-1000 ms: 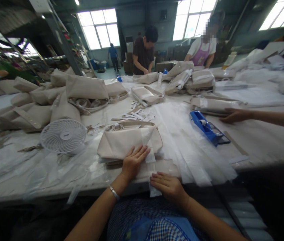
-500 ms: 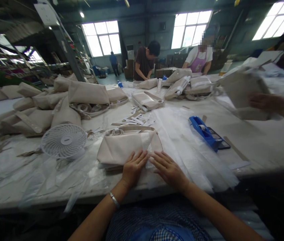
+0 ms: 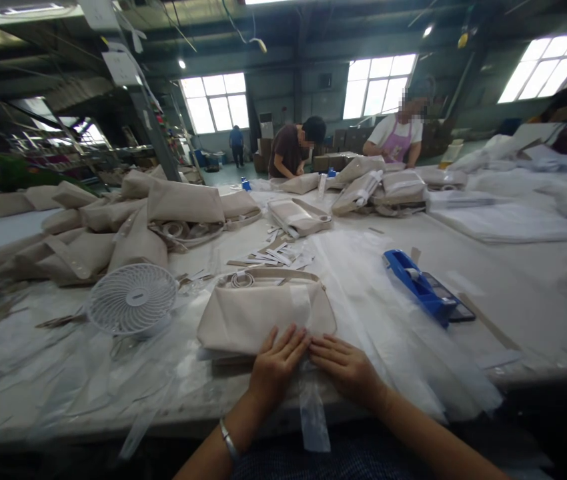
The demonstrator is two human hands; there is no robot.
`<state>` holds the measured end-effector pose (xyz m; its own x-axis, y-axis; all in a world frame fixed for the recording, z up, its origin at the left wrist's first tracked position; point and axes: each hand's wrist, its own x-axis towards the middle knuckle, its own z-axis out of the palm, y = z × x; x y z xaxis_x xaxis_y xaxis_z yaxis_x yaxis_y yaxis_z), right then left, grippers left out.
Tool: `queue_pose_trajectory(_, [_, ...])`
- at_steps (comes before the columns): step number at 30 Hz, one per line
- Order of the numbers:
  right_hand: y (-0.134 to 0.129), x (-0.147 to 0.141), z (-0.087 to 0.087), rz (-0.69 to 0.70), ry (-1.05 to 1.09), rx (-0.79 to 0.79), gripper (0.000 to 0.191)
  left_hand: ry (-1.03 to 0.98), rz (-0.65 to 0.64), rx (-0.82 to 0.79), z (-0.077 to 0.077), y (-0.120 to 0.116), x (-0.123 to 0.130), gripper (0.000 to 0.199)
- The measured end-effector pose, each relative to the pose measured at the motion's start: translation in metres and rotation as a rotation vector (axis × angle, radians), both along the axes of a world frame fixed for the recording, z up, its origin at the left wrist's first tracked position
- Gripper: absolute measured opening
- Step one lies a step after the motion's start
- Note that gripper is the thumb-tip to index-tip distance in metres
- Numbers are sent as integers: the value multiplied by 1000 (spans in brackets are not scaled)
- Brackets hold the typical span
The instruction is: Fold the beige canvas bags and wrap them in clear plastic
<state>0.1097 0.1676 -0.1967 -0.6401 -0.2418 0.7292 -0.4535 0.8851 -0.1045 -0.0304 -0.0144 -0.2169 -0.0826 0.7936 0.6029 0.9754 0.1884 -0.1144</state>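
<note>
Head view: beige, soft-sided bag of smooth, leather-like material (image 3: pixel 243 313), lying on the pale, plastic-strewn worktop (image 3: pixel 518 287) directly before the wearer, close to the near edge. Long axis running left to right, roughly parallel to that edge; broad panel uppermost; strap side facing away from the wearer. Left end angular, with shallow creases; right end rounded and bordered by a darker beige band. At the far side, narrow beige strap wound into a flat spiral (image 3: pixel 242 279). Across the right half of the panel, pale, glossy, translucent band (image 3: pixel 300 303), set crosswise to the long axis.

At the near side of the bag, bare left hand (image 3: pixel 274 370), with silver-coloured bangle (image 3: pixel 228 440) at the wrist, and bare right hand (image 3: pixel 349 375). Fingers of both extended and flattened, left set pressed on the near part of the panel, right set at its near right corner; fingertips angled together, contact between them impossible to tell. Below the hands, limp, translucent strip (image 3: pixel 314 420), hanging over the worktop edge.

To the left, round white plastic fan with curved, radiating ribs (image 3: pixel 133 297). To the right, filmy clear plastic sheets (image 3: pixel 363 287) and glossy blue tape dispenser (image 3: pixel 421 290), obliquely placed.
</note>
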Motion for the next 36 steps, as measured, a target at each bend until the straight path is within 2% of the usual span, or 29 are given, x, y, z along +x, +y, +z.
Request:
queue_pose_trajectory(3, [4,-3,26,32,-106,-101,13,4,13,-2,-1,0,-1,44])
queue_pose_trajectory(5, [11,-21,40,-53,-99,-147,23,21,18,-18,-1,0,-2,45])
queue_pose_trajectory(7, [19,-50,45,-188,-106,-118,41,39,29,-23,0,1,-2,46])
queue_pose_trajectory(9, [27,-82,39,-287,-216,-53,56,48,38,-31,0,1,-2,46])
queue_pose_trajectory(11, [32,-109,27,-346,-376,-5,61,39,48,-47,-1,2,-3,46])
queue_pose_trajectory(15, [36,-128,10,-372,-532,16,59,-9,45,-79,-1,2,-3,47])
queue_pose_trajectory(18, [34,-117,8,-362,-504,3,55,-51,31,-88,1,1,-3,48])
queue_pose_trajectory(20, [31,-96,7,-309,-462,-5,49,-77,25,-85,1,0,-2,50])
queue_pose_trajectory(23, [21,-44,3,-193,-409,-27,46,-104,13,-77,0,0,-2,51])
queue_pose_trajectory(26, [2,16,-4,-160,-380,-42,53,-130,9,-79,1,-1,-2,51])
queue_pose_trajectory(29, [-23,54,-16,-111,-383,46,62,-157,0,-89,3,-1,-1,53])
queue_pose_trajectory(33, [-47,53,-35,-113,-242,90,54,-162,-2,-92,5,-1,0,53])
queue_pose_trajectory(36, [-51,40,-38,-151,-83,74,35,-153,1,-95,5,-1,-1,52])
